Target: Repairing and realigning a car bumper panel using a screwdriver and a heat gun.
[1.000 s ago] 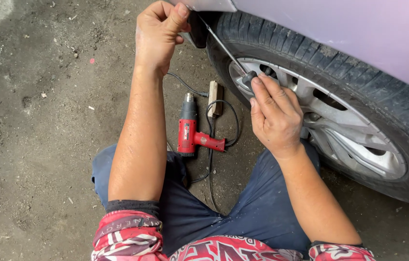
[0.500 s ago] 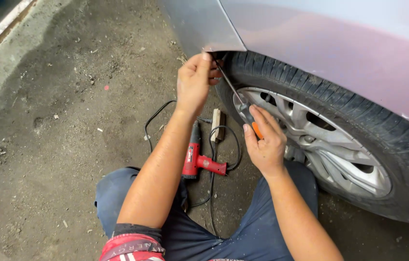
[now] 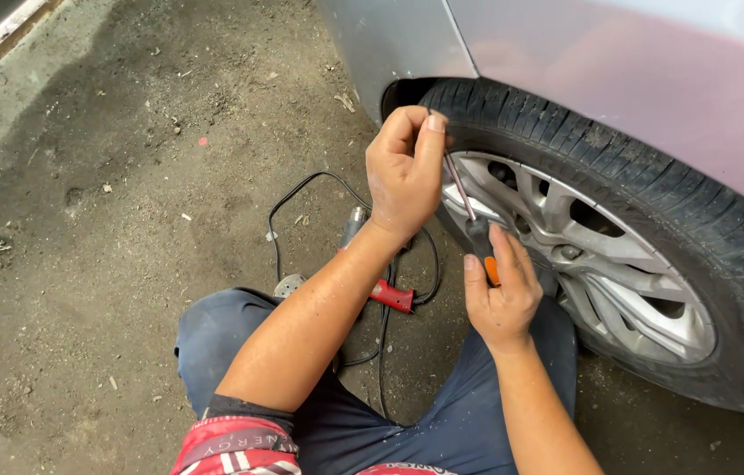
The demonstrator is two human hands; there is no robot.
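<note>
Left hand (image 3: 405,171): raised in front of the tyre's upper tread, forearm running up from the lower centre of the view, wrist bent slightly, fingers curled into a loose fist with the thumb laid along the index finger — pinched on the upper end of a thin metal shaft. Right hand (image 3: 500,295): lower and to the right, just in front of the wheel rim, forearm rising from the bottom edge, fingers wrapped round the orange-and-black handle, index finger extended along it. Screwdriver (image 3: 469,211): long, slim shaft slanting from the left hand's fingertips down to the handle in the right hand; it lies across the face of the wheel, its tip hidden behind the left fingers, so whether it touches the car body cannot be told. Car wheel (image 3: 618,264): silver spoked alloy rim inside a black treaded tyre (image 3: 645,167), set under a pale silver-lilac body panel (image 3: 565,53) with the wheel arch edge directly above the left hand. Heat gun (image 3: 385,290): red-handled, lying on the ground between the person's knees and the wheel, largely hidden by the left forearm, its black cable (image 3: 280,229) looping across the concrete to the left. Ground (image 3: 108,220): rough, dirty grey concrete with scattered debris. Person seated — dark blue trousers (image 3: 442,422), red patterned sleeve (image 3: 231,444) at the lower edge.
</note>
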